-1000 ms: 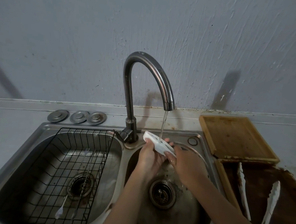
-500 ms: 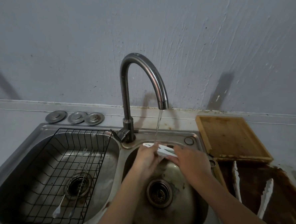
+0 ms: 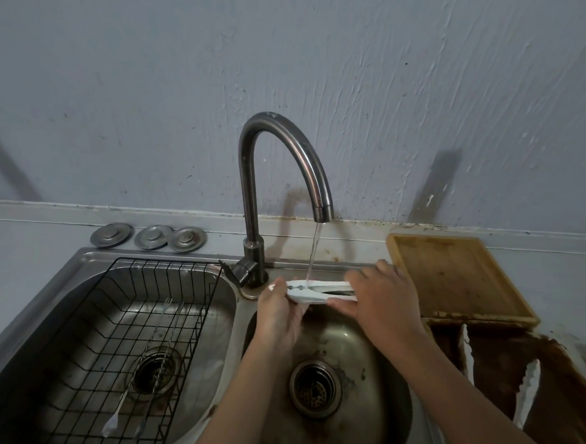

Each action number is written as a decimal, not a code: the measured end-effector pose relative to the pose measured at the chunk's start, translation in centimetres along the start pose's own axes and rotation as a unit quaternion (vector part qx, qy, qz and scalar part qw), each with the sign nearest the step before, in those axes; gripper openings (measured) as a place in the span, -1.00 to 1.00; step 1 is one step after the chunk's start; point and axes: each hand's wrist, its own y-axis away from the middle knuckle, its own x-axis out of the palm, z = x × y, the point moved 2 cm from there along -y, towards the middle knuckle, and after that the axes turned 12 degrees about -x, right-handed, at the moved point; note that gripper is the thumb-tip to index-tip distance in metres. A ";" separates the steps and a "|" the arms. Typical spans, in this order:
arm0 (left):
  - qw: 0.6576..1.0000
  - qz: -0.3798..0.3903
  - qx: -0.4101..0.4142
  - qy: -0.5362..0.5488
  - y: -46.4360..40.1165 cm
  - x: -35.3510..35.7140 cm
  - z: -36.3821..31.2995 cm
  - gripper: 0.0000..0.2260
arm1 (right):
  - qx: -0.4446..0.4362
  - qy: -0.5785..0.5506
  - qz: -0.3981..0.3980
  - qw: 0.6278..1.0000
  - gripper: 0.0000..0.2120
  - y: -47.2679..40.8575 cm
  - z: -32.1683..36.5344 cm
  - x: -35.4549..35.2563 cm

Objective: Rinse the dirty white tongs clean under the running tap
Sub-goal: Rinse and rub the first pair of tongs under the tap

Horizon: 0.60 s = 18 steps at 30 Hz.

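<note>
The white tongs (image 3: pixel 316 291) lie level across the back of the right sink basin (image 3: pixel 388 382), hinge end to the left. My left hand (image 3: pixel 279 318) grips that hinge end from below. My right hand (image 3: pixel 383 297) covers the other end, fingers wrapped over it. A thin stream of water (image 3: pixel 313 254) falls from the curved dark tap (image 3: pixel 288 159) onto the tongs near the hinge. The tongs' right end is hidden under my right hand.
A black wire rack (image 3: pixel 133 342) with thin metal utensils sits in the left basin. Three metal plugs (image 3: pixel 150 236) rest on the counter behind. A wooden board (image 3: pixel 453 276) lies right of the sink; a dirty brown tray (image 3: pixel 555 392) holds another white tongs (image 3: pixel 526 390).
The tongs turned from tilted to level under the stream. My right hand slid rightwards along them, away from my left hand, exposing more of the tongs.
</note>
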 end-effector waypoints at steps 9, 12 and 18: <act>0.961 -0.093 -0.196 0.174 0.3 -2.2 3.0 -0.65 | -0.011 -0.413 -0.209 0.886 -0.92 -2.9 2.2 -2.6; 0.944 -0.066 -0.245 0.210 0.7 -2.3 3.8 -0.67 | -0.047 -0.465 -0.211 0.858 -0.93 -3.9 3.6 -2.6; 0.930 -0.065 -0.272 0.240 0.7 -2.8 2.8 -0.62 | -0.072 -0.523 -0.180 0.830 -0.76 -4.5 3.7 -2.2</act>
